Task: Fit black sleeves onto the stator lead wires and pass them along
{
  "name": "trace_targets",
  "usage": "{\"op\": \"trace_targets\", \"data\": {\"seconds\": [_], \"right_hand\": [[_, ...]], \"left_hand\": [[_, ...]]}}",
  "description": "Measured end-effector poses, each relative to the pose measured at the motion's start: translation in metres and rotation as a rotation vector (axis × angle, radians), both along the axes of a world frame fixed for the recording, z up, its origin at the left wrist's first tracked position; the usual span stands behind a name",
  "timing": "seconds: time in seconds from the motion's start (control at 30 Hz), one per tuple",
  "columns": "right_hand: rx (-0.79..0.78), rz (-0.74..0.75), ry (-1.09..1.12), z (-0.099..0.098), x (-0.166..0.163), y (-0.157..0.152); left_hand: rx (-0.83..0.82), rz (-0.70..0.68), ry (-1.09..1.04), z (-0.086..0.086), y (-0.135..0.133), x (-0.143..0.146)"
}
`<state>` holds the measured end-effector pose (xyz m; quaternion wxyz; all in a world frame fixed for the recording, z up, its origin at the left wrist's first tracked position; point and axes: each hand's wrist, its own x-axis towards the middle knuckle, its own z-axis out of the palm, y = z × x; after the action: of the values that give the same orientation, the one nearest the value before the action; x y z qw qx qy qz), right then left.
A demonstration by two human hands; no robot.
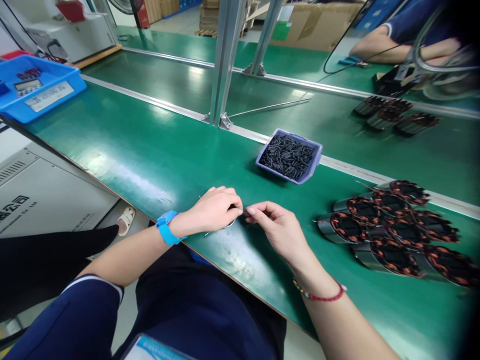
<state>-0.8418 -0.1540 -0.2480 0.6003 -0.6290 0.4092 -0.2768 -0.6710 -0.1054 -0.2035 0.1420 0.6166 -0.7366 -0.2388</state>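
Note:
My left hand (215,209) rests on the green bench (150,150) near its front edge, fingers curled over a small round metal part that is mostly hidden beneath them. A blue strap circles that wrist. My right hand (275,227) sits just to the right, thumb and forefinger pinched on a tiny dark piece, tip to tip with the left fingers. A small lavender tray (315,161) full of short black sleeves stands beyond the hands. To the right lie several motor stators (390,225) with copper windings.
A blue tray (56,100) with a meter sits at the far left. An aluminium post (225,60) rises from the rail behind the hands. More stators (393,115) lie on the far belt, where another person's arm (390,42) rests.

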Motion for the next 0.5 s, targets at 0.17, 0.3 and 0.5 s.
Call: {"op": "trace_targets", "data": {"seconds": [0.17,0.3,0.5], "right_hand": [[-0.222,0.050,0.096,-0.001,-0.003,0.002],[-0.330,0.094,0.132,-0.002,-0.003,0.001],[-0.541,0.018,0.212,0.005,0.007,0.009]], "left_hand": [[-0.008,0.016,0.011,0.000,0.001,0.000],[-0.019,0.055,0.021,-0.002,-0.001,0.001],[-0.091,0.074,0.070,-0.001,0.000,-0.002]]}}
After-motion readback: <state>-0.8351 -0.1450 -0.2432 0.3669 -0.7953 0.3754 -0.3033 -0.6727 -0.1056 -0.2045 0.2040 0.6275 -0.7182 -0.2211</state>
